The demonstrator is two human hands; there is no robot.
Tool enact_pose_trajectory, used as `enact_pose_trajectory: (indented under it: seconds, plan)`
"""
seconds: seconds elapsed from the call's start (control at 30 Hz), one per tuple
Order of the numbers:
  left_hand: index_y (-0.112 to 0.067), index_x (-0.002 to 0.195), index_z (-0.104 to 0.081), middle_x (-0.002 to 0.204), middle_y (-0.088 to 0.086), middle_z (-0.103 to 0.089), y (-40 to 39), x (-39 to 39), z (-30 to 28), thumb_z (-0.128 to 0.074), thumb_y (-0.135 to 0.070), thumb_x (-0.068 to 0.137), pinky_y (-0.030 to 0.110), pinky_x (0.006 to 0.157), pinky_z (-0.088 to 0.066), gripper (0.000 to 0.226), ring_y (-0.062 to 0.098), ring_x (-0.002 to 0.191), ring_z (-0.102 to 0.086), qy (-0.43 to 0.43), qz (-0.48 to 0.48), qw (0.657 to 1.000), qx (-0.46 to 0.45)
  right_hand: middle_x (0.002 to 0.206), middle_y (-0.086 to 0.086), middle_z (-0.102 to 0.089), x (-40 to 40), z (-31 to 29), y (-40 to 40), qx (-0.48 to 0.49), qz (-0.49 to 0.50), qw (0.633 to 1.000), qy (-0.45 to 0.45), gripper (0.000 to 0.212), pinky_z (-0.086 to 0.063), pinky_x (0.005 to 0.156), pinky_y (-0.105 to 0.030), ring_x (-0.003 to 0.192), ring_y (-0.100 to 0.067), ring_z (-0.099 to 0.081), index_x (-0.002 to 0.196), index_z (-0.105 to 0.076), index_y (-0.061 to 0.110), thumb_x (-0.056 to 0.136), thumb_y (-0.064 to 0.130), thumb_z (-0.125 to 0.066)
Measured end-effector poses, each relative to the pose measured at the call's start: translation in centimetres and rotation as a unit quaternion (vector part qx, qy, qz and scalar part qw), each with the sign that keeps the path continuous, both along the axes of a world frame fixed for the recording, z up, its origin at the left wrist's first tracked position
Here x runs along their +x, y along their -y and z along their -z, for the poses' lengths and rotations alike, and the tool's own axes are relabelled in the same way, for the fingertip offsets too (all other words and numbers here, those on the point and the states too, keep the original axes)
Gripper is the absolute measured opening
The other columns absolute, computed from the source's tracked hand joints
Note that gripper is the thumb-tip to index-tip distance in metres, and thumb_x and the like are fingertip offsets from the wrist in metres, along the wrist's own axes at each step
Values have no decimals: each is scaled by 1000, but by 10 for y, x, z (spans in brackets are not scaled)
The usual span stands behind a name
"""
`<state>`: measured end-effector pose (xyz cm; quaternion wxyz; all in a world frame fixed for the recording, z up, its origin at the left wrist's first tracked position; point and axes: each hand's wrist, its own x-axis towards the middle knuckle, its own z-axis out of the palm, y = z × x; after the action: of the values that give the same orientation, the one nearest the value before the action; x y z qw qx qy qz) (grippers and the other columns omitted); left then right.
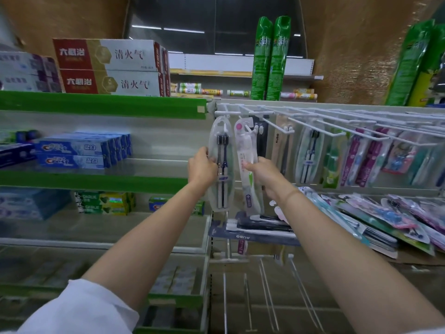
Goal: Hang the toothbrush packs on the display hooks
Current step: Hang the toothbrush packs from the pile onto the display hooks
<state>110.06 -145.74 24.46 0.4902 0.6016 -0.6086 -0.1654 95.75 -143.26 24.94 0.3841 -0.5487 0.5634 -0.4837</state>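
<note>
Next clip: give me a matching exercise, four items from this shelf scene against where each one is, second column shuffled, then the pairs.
Items
1. Twin dark toothbrush pack
2. White-and-green toothbrush pack
3. Green spray cans
4. Crest boxes

Places
A. Standing on top of the unit, above the hooks
B. Held by the left hand, on the leftmost hook
C. Stacked on the middle green shelf at left
D. Held by the right hand

Pairs: 1-B, 2-D, 3-A, 4-C
</note>
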Motion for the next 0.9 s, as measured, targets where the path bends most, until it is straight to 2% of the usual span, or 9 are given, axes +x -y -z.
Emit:
enact_pose_trajectory:
  seconds: [0.07, 0.13, 0.23, 0.3, 0.47, 0.57, 0.7, 0.8, 0.9]
  plan:
    - [-10, 95, -49, 98, 10, -53, 0, -1, 2, -43, -13, 97, 28, 67, -33, 7, 20, 80, -46, -7, 5, 1000, -8, 114, -3, -61, -6, -2, -4, -1, -19, 1000, -21, 20, -39, 101, -39, 110, -23, -54, 113, -56, 12, 97, 23, -50]
    - [-9, 100, -52, 97, 8, -54, -1, -2, 4, -44, -15, 97, 28, 70, -36, 10, 21, 83, -48, -20, 17, 1000, -10, 110, 1, -58, -11, -3, -11, 1, -42, 997, -60, 27, -35, 95, -34, 109, -19, -52, 120, -54, 14, 99, 28, -46]
    - [-7, 97, -56, 98, 9, -58, -1, -3, 10, -49, -18, 96, 32, 77, -46, 12, 25, 90, -55, -43, 32, 999, 2, 122, 0, -59, -17, -2, -17, 6, -68, 989, -128, 39, -34, 93, -30, 116, -17, -53, 132, -48, 13, 100, 34, -41]
    - [-6, 89, -58, 98, 16, -63, -2, -3, 18, -54, -22, 93, 41, 84, -53, 16, 33, 93, -61, -55, 42, 997, 19, 114, 2, -60, -21, 0, -21, 21, -82, 983, -163, 40, -36, 92, -29, 102, -14, -56, 131, -49, 11, 99, 34, -42]
    - [-11, 71, -58, 80, 13, -71, -13, -3, 37, -53, -34, 93, 40, 79, -57, 33, 26, 75, -71, -25, 51, 994, 92, 124, -9, -57, -39, 15, -25, 45, -39, 967, -249, 37, -42, 85, -33, 106, -21, -53, 122, -55, 5, 95, 30, -54]
    - [-9, 63, -61, 67, 9, -68, -19, -5, 48, -55, -27, 93, 40, 76, -59, 36, 23, 62, -68, -9, 69, 986, 149, 125, -8, -60, -51, 27, -27, 44, -37, 951, -304, 29, -43, 89, -30, 116, -23, -54, 119, -61, 6, 94, 19, -55]
    - [-6, 73, -65, 74, 8, -65, -25, -14, 59, -58, -17, 88, 34, 78, -57, 20, 23, 67, -63, 85, 96, 973, 192, 124, -7, -64, -64, 47, -29, 61, -56, 900, -427, 26, -39, 88, -20, 108, -19, -58, 114, -68, 8, 92, 9, -53]
    - [-5, 97, -63, 89, 8, -59, -30, -18, 68, -58, -21, 88, 30, 77, -47, 18, 23, 82, -56, 187, 105, 951, 221, 127, -8, -61, -71, 61, -29, 72, -69, 869, -485, 29, -39, 95, -23, 117, -24, -55, 116, -67, 7, 93, 10, -51]
    - [-6, 94, -59, 90, 8, -58, -34, -20, 77, -54, -24, 91, 32, 82, -46, 19, 24, 89, -56, 234, 109, 932, 253, 128, -13, -58, -72, 69, -25, 74, -73, 841, -531, 32, -38, 97, -27, 118, -28, -52, 118, -65, 6, 95, 19, -48]
